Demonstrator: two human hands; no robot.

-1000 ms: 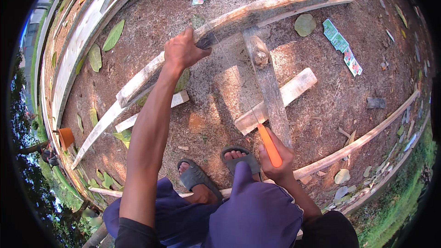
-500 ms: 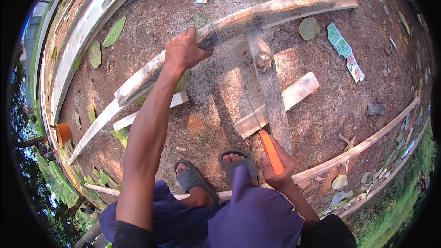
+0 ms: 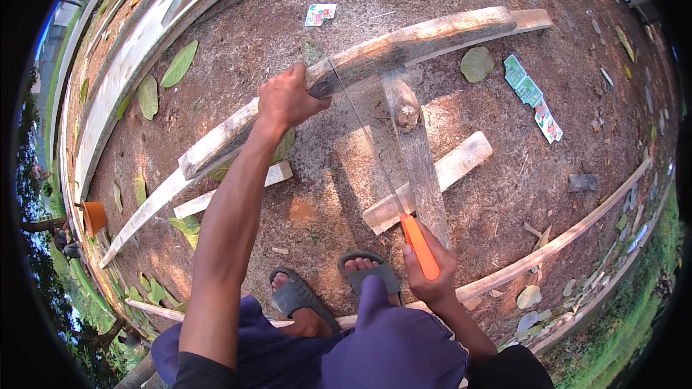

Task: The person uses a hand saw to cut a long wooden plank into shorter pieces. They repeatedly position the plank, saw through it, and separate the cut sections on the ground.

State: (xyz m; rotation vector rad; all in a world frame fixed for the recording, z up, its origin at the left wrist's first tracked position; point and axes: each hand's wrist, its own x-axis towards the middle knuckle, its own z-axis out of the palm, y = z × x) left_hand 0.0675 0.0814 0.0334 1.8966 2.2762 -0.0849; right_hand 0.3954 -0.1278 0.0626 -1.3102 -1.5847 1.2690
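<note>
A long weathered wooden plank (image 3: 440, 30) slants across the upper middle, resting on other timber. My left hand (image 3: 288, 101) is closed over this plank, just left of the saw. My right hand (image 3: 432, 270) grips the orange handle of a handsaw (image 3: 420, 245) near my right foot. The saw's thin blade, seen nearly edge-on, runs up and left from the handle and meets the plank close to my left fingers. Whether a cut has opened there is hard to make out. A second long board (image 3: 148, 205) lies under the plank, showing at both ends.
A knotted timber (image 3: 420, 158) reaches from the plank toward my right hand, across a short pale block (image 3: 465, 158). Another short piece (image 3: 270, 176) lies beside my left forearm. A thin strip (image 3: 555, 248) crosses behind my sandals (image 3: 303, 295). Stacked boards (image 3: 122, 94) line the left.
The view has tilted, so the scene sits slightly lower in the picture. Relative to the plank, the saw and my right hand have shifted slightly forward. My left hand keeps its hold.
</note>
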